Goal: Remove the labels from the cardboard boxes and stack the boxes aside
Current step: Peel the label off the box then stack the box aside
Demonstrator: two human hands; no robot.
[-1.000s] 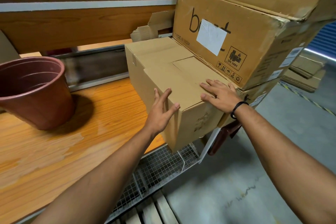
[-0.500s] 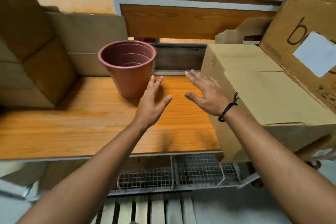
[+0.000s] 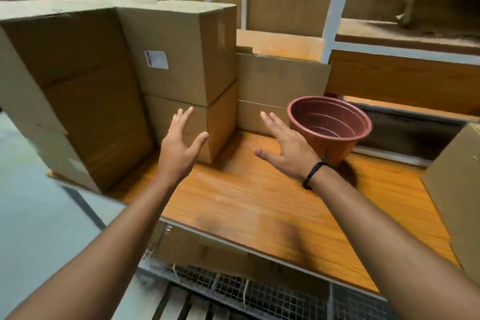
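Two cardboard boxes stand stacked at the back left of the wooden shelf (image 3: 259, 202). The upper box (image 3: 187, 44) carries a white label (image 3: 156, 59) on its front face; the lower box (image 3: 220, 117) sits under it. My left hand (image 3: 179, 145) hovers in front of the lower box with fingers spread and holds nothing. My right hand (image 3: 283, 148) is held out over the shelf to its right, fingers straight, also empty. A larger cardboard box (image 3: 78, 91) stands at the far left. The corner of another box (image 3: 457, 184) shows at the right edge.
A reddish-brown plastic pot (image 3: 330, 127) stands on the shelf just right of my right hand. Flat cardboard sheets (image 3: 280, 80) lean against the back. A wire mesh panel (image 3: 259, 291) lies below the shelf's front edge. Grey floor (image 3: 39, 210) lies at the left.
The view has swung left from the box at the right to the stacked boxes. Both hands left that box and now hover open in front of the stack.
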